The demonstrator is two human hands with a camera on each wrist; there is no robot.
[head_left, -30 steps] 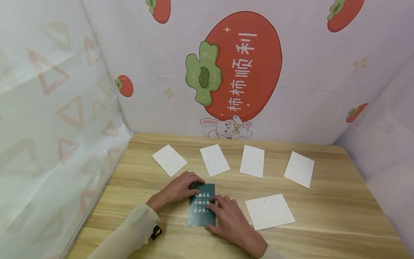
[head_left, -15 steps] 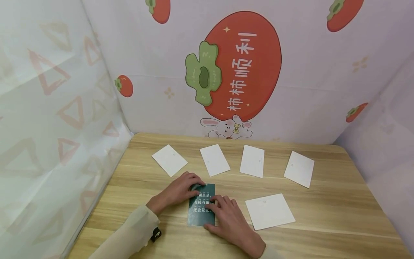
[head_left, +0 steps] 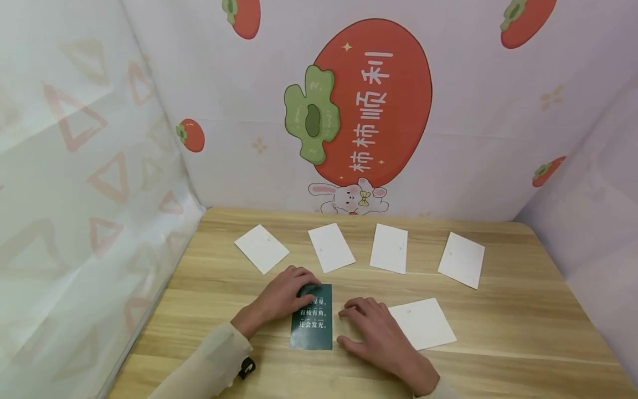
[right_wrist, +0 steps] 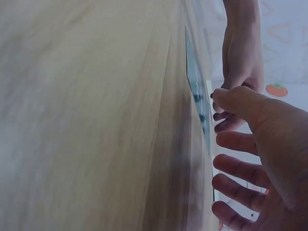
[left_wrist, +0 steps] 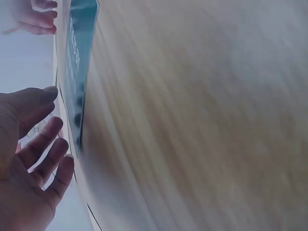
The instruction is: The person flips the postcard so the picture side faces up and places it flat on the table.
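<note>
A dark green card [head_left: 311, 338] with white Chinese characters lies flat on the wooden table. My left hand [head_left: 285, 295] rests at its upper left, fingers loosely bent over the top edge and covering some of the characters. My right hand [head_left: 375, 334] is just right of the card, apart from it, fingers spread and holding nothing. It hides the left end of a white card [head_left: 430, 323]. From the left wrist, the green card [left_wrist: 81, 38] appears beside the relaxed fingers of the left hand [left_wrist: 31, 159]. In the right wrist view, the right hand [right_wrist: 274, 154] has spread fingers near the green card [right_wrist: 196, 84].
Along the back of the table [head_left: 518, 332] lie several more white cards, among them a tilted one [head_left: 262, 248] at the left and another [head_left: 461, 260] at the right. A printed cloth [head_left: 473, 111] hangs behind the table, with more cloth at the sides.
My right hand has let go of the green card's right edge and moved right, over the end of the white card. My left hand stays at the upper left, and the green card has barely moved.
</note>
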